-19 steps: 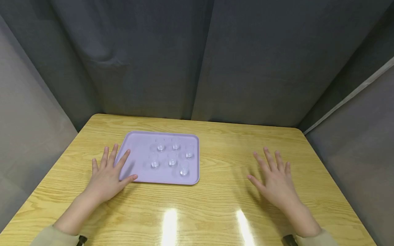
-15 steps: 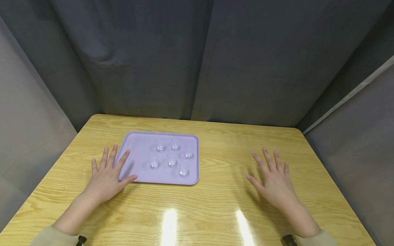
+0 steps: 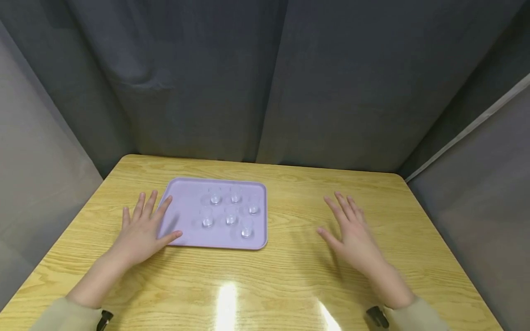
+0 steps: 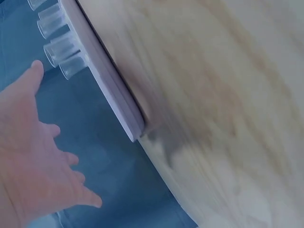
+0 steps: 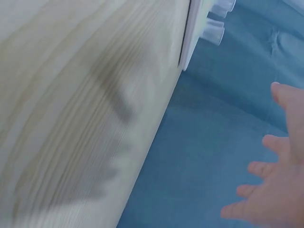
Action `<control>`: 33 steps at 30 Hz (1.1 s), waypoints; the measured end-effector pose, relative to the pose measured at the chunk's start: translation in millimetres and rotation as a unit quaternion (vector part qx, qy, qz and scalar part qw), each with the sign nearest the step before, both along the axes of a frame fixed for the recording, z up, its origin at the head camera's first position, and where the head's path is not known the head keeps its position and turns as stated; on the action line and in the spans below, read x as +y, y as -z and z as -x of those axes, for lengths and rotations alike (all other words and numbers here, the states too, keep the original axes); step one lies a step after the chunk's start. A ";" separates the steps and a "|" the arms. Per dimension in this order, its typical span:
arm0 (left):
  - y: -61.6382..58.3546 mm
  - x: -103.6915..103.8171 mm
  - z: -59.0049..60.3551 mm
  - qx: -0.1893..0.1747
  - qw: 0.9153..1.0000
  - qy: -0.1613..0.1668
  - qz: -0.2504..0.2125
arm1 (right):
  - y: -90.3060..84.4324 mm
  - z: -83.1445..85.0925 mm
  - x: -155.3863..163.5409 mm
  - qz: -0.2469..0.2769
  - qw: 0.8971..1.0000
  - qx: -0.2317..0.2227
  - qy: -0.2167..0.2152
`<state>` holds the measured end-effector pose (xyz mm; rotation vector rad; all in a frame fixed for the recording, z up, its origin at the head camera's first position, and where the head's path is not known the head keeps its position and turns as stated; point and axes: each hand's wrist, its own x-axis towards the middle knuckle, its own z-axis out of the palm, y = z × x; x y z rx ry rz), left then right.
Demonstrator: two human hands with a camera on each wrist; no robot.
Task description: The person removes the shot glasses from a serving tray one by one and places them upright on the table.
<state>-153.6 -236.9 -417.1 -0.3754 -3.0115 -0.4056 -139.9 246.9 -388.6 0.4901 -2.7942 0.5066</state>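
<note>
The empty right hand [image 3: 354, 236], fingers spread, has drifted inward, nearer the lilac rectangular tray [image 3: 186, 195] beside the empty, wide-spread left hand [image 3: 140, 234]; six clear round cups [image 3: 231, 219] remain untouched.

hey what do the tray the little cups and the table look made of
The tray looks like matte plastic: smooth, evenly purple, raised rim. The cups seem clear, glossy plastic or glass; purple shows through them. The table could be wood or printed laminate with a glossy finish: it has grain and bright reflections.
</note>
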 end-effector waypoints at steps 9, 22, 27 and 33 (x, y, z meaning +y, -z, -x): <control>7.9 -24.9 22.1 -0.034 0.998 0.047 -0.014 | -1.4 22.8 -38.3 0.110 0.991 -0.023 -0.068; 11.1 -53.6 40.0 -0.144 0.987 0.069 -0.002 | 26.3 56.0 -93.0 0.237 0.952 -0.142 -0.134; 13.7 -57.1 46.4 -0.155 0.983 0.096 -0.017 | 41.2 65.4 -104.6 0.249 0.933 -0.206 -0.160; 12.9 -56.9 52.6 -0.150 0.981 0.122 -0.035 | 49.0 73.9 -115.2 0.267 0.914 -0.245 -0.182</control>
